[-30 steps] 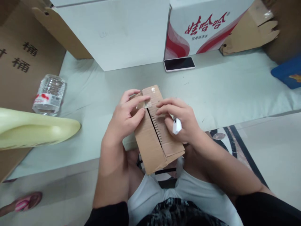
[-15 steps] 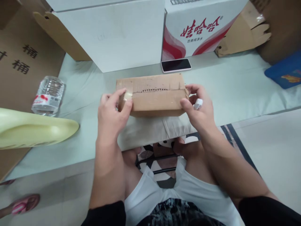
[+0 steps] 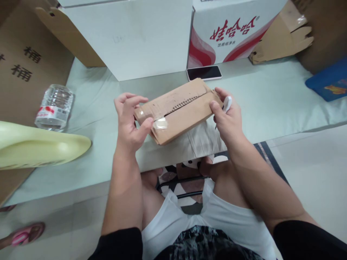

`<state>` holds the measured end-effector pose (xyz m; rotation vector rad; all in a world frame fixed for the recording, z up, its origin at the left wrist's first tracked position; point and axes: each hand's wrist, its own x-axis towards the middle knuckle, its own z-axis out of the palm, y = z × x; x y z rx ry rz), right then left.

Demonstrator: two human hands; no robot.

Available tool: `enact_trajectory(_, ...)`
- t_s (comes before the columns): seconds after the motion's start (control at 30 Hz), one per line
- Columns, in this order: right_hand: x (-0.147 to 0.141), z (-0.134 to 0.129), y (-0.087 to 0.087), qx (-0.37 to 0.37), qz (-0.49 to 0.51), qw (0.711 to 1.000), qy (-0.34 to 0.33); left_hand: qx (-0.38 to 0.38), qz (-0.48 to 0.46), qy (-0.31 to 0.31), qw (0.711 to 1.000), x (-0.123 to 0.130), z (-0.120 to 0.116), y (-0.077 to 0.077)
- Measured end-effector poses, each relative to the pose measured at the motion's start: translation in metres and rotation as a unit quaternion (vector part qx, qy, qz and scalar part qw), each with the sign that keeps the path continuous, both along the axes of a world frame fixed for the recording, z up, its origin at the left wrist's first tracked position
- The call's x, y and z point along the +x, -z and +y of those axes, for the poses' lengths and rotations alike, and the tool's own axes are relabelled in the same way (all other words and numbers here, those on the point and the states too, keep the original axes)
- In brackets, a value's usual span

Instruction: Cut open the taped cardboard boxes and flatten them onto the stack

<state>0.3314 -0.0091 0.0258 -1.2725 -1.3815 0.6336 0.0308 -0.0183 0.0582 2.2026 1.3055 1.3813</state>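
A small brown cardboard box (image 3: 187,115) is between my hands, turned at an angle with its left end closer to me. A ragged, torn seam runs along its top, and clear tape shows at the left end. My left hand (image 3: 131,121) is loosely around that end, thumb by the tape and fingers at the far corner. My right hand (image 3: 229,117) grips the right end between thumb and fingers. Tucked in the same hand is a small white-handled tool (image 3: 227,103); a thin dark tip shows below the fingers, but its kind is unclear.
A phone (image 3: 204,73) lies behind the box, before white cartons (image 3: 130,39). To the left are a clear plastic bottle (image 3: 54,108) and a pale yellow curved object (image 3: 43,146). A blue item (image 3: 329,81) sits far right. The pale green cloth surface (image 3: 271,94) ends near my knees.
The box has swung round, its left end coming toward me and its right end going away. My left fingers have loosened and spread. My right hand has risen slightly with the white tool.
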Motion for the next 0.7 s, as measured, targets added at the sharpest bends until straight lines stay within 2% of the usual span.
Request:
enact_trajectory(0.17,0.002,0.013,0.010,0.022,0.026,0.999,0.034,-0.091,0.024,0.115,0.989,0.014,-0.025,-0.013)
enact_trajectory(0.33,0.003,0.018,0.013,0.035,0.027,0.999,0.018,-0.106,-0.007,0.158,0.982,0.022,-0.050,-0.006)
enact_trajectory(0.57,-0.004,0.017,0.012,0.030,0.017,0.999,0.009,-0.092,-0.090,0.156,0.979,0.019,-0.048,0.016)
enact_trajectory(0.63,-0.005,0.014,0.004,0.059,0.001,0.996,0.063,-0.077,-0.116,0.138,0.981,0.023,-0.046,0.019)
enact_trajectory(0.7,-0.006,0.006,-0.010,0.127,0.008,0.980,0.151,-0.059,-0.119,0.110,0.985,0.030,-0.046,0.020)
